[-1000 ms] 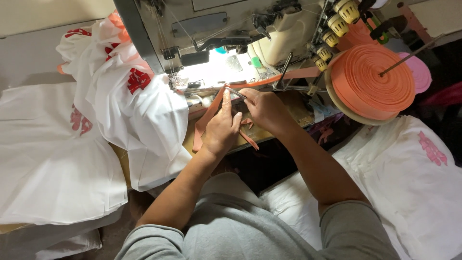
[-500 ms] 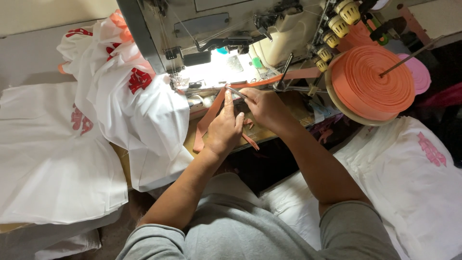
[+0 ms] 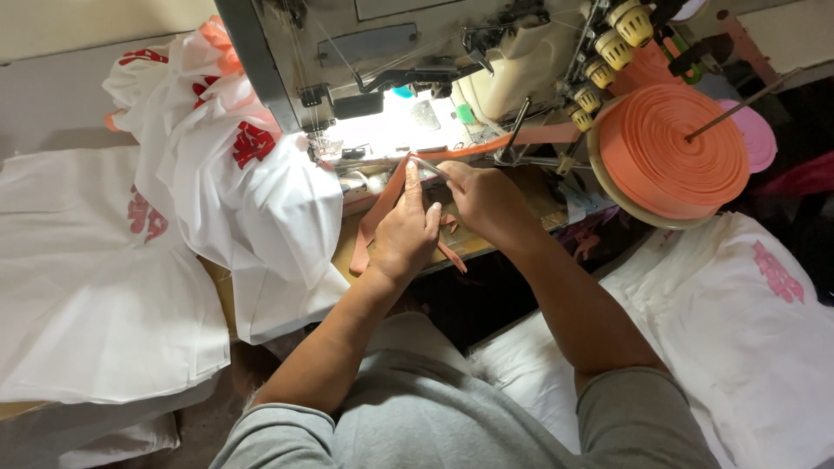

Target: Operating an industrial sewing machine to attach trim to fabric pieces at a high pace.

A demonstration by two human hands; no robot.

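Near the lit needle area of the industrial sewing machine [image 3: 408,78], the left hand [image 3: 404,234] pinches the orange binding tape [image 3: 380,208] taut while the right hand [image 3: 482,195] grips slim tweezers [image 3: 432,167], seemingly to guide it.

Wooden sewing table [image 3: 486,239]: sewing machine [image 3: 417,78] beyond the left hand [image 3: 404,239]; white printed bags [image 3: 234,182] left of it; orange strap [image 3: 369,226] beneath, possibly touching the palm.
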